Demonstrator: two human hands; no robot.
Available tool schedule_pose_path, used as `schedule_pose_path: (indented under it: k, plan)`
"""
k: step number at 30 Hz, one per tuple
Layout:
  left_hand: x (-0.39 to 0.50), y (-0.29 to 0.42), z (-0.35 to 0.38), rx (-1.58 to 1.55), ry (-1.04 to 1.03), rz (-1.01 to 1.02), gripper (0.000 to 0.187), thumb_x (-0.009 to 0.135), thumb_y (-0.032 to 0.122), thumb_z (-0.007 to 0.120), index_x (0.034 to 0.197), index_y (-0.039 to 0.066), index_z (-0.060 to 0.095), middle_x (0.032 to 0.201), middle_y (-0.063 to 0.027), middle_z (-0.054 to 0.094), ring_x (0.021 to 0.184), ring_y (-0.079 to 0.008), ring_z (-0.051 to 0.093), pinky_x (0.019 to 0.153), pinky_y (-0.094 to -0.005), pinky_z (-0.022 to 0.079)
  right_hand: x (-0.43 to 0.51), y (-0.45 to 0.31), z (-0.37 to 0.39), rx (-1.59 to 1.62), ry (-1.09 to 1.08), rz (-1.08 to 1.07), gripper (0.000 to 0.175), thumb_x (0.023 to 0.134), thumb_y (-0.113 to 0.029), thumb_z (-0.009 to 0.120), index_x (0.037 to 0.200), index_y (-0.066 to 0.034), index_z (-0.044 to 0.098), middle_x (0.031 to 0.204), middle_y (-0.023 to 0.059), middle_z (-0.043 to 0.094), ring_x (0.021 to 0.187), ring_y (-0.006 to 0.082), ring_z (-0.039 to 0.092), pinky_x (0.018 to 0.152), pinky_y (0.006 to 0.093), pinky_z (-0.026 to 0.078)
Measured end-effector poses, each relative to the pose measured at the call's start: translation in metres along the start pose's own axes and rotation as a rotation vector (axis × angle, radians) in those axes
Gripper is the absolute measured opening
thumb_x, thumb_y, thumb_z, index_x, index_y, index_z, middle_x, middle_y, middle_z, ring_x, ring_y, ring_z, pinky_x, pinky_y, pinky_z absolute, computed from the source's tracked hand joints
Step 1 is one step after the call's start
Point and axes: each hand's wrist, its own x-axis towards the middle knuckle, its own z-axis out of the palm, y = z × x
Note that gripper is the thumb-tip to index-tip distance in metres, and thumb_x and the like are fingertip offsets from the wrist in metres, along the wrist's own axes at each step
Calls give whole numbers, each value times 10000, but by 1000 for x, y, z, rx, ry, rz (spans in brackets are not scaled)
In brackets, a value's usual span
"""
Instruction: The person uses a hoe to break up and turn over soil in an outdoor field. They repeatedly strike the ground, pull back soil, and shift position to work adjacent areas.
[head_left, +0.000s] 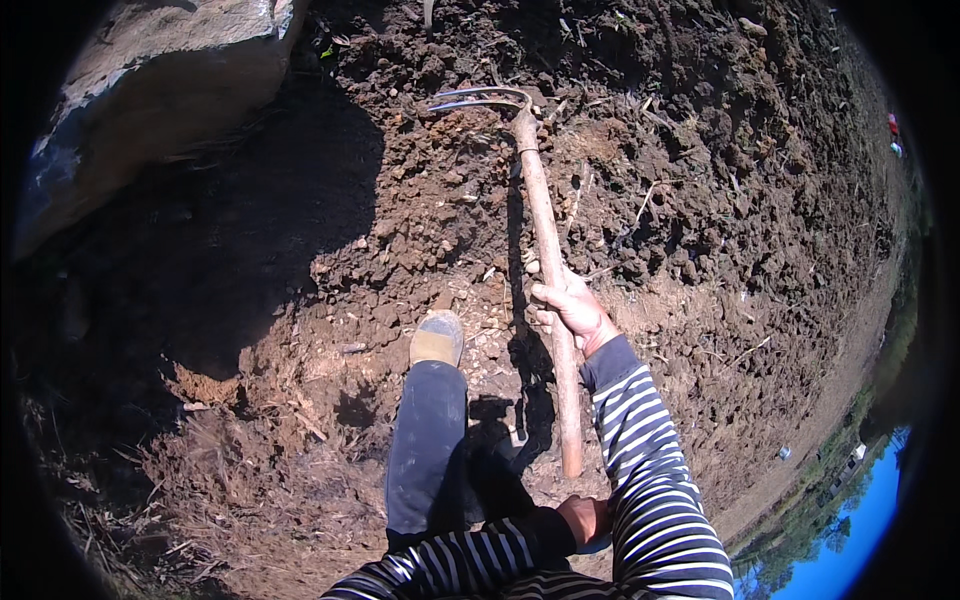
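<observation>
My right hand (574, 309) grips the wooden handle of a pronged hoe (553, 247) about midway along it. The two visible curved metal tines (480, 100) point left, just over the broken soil at the top. The handle's butt end hangs free, a little above my left hand (587, 519). That hand is bent across my body against the right striped sleeve (646, 442). Its fingers are partly hidden there, so whether it holds anything cannot be told. One shoe (437, 337) stands on the soil left of the handle, below a dark trouser leg (427, 442).
A large pale boulder (187, 67) rises at the upper left, with deep shadow beneath it. Loose clods (675, 202) and dry stalks cover the ground ahead and right. Dry plant litter (180, 517) lies at lower left. Trees (832, 532) stand far off at lower right.
</observation>
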Motion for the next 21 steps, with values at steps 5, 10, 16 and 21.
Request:
schedule_pose_path:
  k: [5, 10, 16, 21]
  plan:
    - [-2, 51, -35, 231, -156, -146, 202, 711, 165, 556, 821, 5, 611, 847, -176, 636, 821, -333, 622, 661, -438, 493, -58, 52, -16, -204, 224, 89, 211, 758, -13, 589, 954, -40, 512, 641, -11, 484, 446, 85, 457, 384, 225, 378]
    - [0, 59, -36, 259, -177, -141, 181, 703, 153, 564, 790, 0, 607, 846, -175, 635, 790, -340, 625, 633, -441, 498, -63, 20, -16, -555, 369, -325, 383, 746, -58, 622, 1093, 21, 482, 833, 35, 552, 719, 98, 502, 663, 251, 445]
    - [3, 16, 0, 142, 114, 46, 239, 744, 235, 516, 815, 29, 613, 804, -182, 633, 755, -346, 624, 614, -442, 493, -10, -56, 43, -966, 469, -755, 450, 740, -134, 612, 1131, -8, 428, 837, 154, 586, 778, 293, 586, 724, 366, 464]
    - [0, 71, -47, 257, -151, -254, 240, 729, 217, 514, 835, 29, 617, 879, -194, 629, 794, -338, 627, 617, -438, 497, 54, -77, 44, -1368, 547, -518, 435, 716, -126, 601, 1111, -41, 441, 887, 241, 593, 855, 394, 577, 757, 425, 460]
